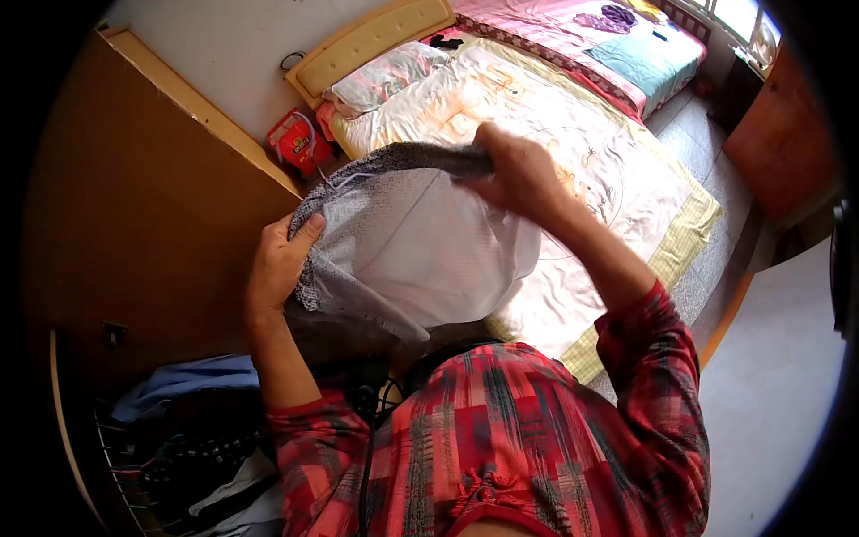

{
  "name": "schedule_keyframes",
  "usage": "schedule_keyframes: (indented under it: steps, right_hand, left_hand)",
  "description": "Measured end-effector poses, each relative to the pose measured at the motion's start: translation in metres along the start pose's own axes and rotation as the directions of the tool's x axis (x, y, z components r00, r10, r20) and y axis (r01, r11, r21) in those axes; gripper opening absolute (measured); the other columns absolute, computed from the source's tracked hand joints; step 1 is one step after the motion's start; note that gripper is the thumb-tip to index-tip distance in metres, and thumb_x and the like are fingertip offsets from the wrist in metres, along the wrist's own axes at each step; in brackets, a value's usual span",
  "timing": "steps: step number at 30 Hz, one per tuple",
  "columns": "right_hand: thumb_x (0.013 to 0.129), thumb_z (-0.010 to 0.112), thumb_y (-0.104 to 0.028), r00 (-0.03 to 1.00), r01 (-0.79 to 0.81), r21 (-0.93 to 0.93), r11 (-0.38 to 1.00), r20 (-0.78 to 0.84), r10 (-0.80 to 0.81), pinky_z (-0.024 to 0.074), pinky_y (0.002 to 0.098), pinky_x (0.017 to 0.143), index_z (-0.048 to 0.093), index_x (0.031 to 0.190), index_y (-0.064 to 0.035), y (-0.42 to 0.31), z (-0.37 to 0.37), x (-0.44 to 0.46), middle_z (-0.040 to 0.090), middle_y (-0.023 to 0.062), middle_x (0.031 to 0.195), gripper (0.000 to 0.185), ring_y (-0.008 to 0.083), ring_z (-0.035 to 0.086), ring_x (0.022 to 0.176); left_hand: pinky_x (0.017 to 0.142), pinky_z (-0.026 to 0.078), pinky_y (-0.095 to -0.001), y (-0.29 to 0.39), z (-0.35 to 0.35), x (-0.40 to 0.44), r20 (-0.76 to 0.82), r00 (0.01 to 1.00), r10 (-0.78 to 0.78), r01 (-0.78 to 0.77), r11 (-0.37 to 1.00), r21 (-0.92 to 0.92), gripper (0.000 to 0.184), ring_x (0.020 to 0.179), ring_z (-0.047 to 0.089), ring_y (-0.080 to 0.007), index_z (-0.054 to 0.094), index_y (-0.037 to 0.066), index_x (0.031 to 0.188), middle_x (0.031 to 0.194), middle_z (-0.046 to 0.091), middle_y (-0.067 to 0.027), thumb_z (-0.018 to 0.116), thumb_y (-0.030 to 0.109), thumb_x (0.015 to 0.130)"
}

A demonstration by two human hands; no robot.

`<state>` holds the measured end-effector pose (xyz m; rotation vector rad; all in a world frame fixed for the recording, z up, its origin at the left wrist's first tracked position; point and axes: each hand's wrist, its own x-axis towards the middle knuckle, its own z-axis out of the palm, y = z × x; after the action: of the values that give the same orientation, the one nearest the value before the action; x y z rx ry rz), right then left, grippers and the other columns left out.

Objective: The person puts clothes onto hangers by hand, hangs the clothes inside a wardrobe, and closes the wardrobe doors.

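A grey speckled garment with a white lining [420,251] is stretched between my two hands, its opening facing up toward me. My left hand [279,259] grips the edge on the left, thumb over the inside. On the far right side of the opening, the fingers of my right hand [519,174] are closed around the dark grey edge [420,157]. A thin pale piece like a clothes hanger [347,180] shows at the garment's upper left; most of it is hidden. Which kind of garment this is, I cannot tell.
Beyond the garment stands a bed [617,170] with a patterned sheet and a pillow [385,79]. A red bag [300,143] is beside the headboard. The brown wooden panel [161,215] rises at left. Below it hang several clothes [197,438] on a rack.
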<state>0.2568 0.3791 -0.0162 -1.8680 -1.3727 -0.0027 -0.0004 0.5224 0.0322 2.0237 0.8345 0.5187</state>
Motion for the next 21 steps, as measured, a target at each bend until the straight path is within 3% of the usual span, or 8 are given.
schedule_keyframes:
  steps: [2,4,11,13,15,17,19,21]
  right_hand:
    - [0.067,0.077,-0.023,0.984,0.162,0.202,0.966,0.044,-0.175,0.0480,0.0375,0.065,0.048,0.094,-0.0052,-0.012,0.015,-0.030,0.058,0.0140,0.082,0.043,0.0304,0.059,0.075]
    - [0.071,0.067,-0.013,0.956,0.253,0.378,0.891,0.042,-0.289,0.0448,0.0429,0.064,0.047,0.092,-0.0066,-0.024,0.041,-0.054,0.054,0.0154,0.083,0.029,0.0366,0.055,0.077]
    - [0.073,0.060,-0.001,0.955,0.284,0.480,0.830,-0.060,-0.292,0.0448,0.0434,0.065,0.048,0.097,-0.0040,-0.059,0.059,-0.062,0.050,0.0144,0.090,0.027,0.0361,0.055,0.076]
    - [0.072,0.060,-0.002,0.920,0.358,0.576,0.735,-0.086,-0.382,0.0448,0.0434,0.070,0.048,0.103,-0.0040,-0.067,0.064,-0.061,0.051,0.0132,0.092,0.033,0.0344,0.055,0.077]
    - [0.071,0.060,-0.004,0.882,0.430,0.507,0.747,-0.060,-0.467,0.0451,0.0400,0.070,0.052,0.101,-0.0041,-0.066,0.057,-0.059,0.052,0.0100,0.091,0.031,0.0298,0.056,0.079]
    - [0.074,0.060,-0.005,0.691,0.692,0.316,0.649,-0.028,-0.723,0.0458,0.0342,0.064,0.059,0.090,-0.0060,-0.053,0.040,-0.051,0.055,0.0064,0.085,0.016,0.0235,0.056,0.073]
    - [0.071,0.060,0.001,0.692,0.720,0.121,0.684,-0.212,-0.690,0.0451,0.0319,0.060,0.062,0.082,-0.0058,-0.054,0.002,-0.032,0.058,0.0062,0.084,0.013,0.0205,0.056,0.069]
    - [0.071,0.061,0.007,0.759,0.578,0.048,0.815,-0.398,-0.515,0.0489,0.0316,0.065,0.063,0.087,-0.0030,-0.057,-0.028,-0.007,0.061,0.0110,0.088,0.019,0.0242,0.061,0.078]
  left_hand:
    - [0.068,0.041,-0.0234,0.000,0.005,-0.001,-0.080,0.996,0.033,-0.041,0.993,-0.108,0.030,0.071,0.045,-0.0070,0.061,-0.004,0.093,0.076,0.056,0.0025,0.056,0.025,0.089]
    - [0.068,0.040,-0.0229,-0.002,0.006,-0.004,-0.171,0.985,0.033,-0.054,0.991,-0.119,0.030,0.070,0.045,-0.0070,0.062,-0.004,0.092,0.075,0.056,0.0029,0.057,0.026,0.089]
    - [0.055,0.028,-0.0221,-0.001,-0.005,-0.019,-0.218,0.948,0.233,-0.264,0.956,-0.127,0.032,0.060,0.034,-0.0043,0.051,0.003,0.068,0.062,0.042,0.0071,0.058,0.027,0.088]
    - [0.053,0.022,-0.0230,0.005,-0.012,-0.021,-0.331,0.895,0.298,-0.352,0.929,-0.114,0.035,0.059,0.030,-0.0038,0.044,0.006,0.064,0.060,0.037,0.0082,0.057,0.027,0.089]
    - [0.054,0.023,-0.0226,0.004,-0.024,-0.021,-0.370,0.877,0.305,-0.365,0.925,-0.103,0.034,0.059,0.030,-0.0037,0.046,0.006,0.064,0.061,0.038,0.0084,0.057,0.027,0.089]
    - [0.054,0.024,-0.0221,0.008,-0.031,-0.023,-0.411,0.857,0.310,-0.374,0.924,-0.085,0.033,0.060,0.031,-0.0036,0.048,0.006,0.065,0.061,0.038,0.0086,0.056,0.027,0.090]
    - [0.055,0.024,-0.0216,0.022,-0.037,-0.029,-0.429,0.834,0.348,-0.392,0.920,-0.014,0.031,0.061,0.032,-0.0035,0.051,0.006,0.066,0.062,0.040,0.0088,0.056,0.026,0.090]
    - [0.056,0.025,-0.0213,0.023,-0.050,-0.032,-0.408,0.847,0.342,-0.380,0.925,-0.014,0.030,0.061,0.032,-0.0035,0.052,0.006,0.067,0.063,0.040,0.0088,0.057,0.024,0.090]
